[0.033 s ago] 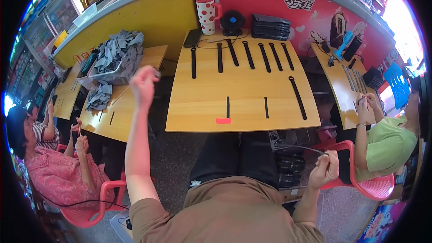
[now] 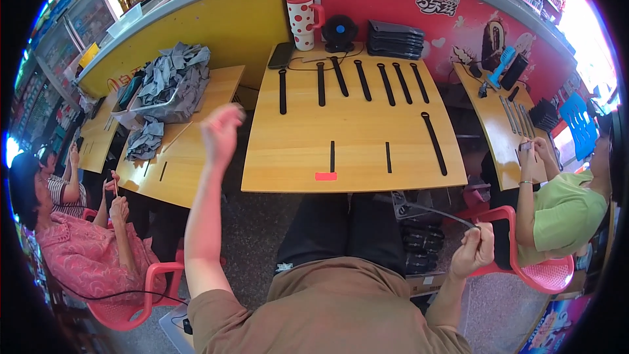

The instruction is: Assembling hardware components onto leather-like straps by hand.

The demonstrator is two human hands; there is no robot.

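Note:
My right hand (image 2: 473, 250) is closed round one end of a thin black strap (image 2: 436, 209), held out past the table's front edge at the right. The strap's other end reaches left, over dark things below the table. My left hand (image 2: 223, 134) is raised at the table's left edge, its fingers curled and slightly blurred; what they pinch, if anything, cannot be made out. On the wooden table (image 2: 295, 157) several black straps with slotted heads (image 2: 362, 82) lie in a row. Another slotted strap (image 2: 434, 144) lies at the right, and two short black strips (image 2: 332, 157) lie near the front.
A red sticker (image 2: 325, 176) marks the front edge. At the back stand a spotted tumbler (image 2: 302, 23), a small fan (image 2: 339, 33) and stacked black pouches (image 2: 394, 40). A bin of grey cloth pieces (image 2: 167, 78) stands left. People sit at both sides, near red chairs (image 2: 544, 272).
My left hand has shifted a little right and lower, toward the table's edge. My right hand keeps hold of the strap, whose free end has moved slightly.

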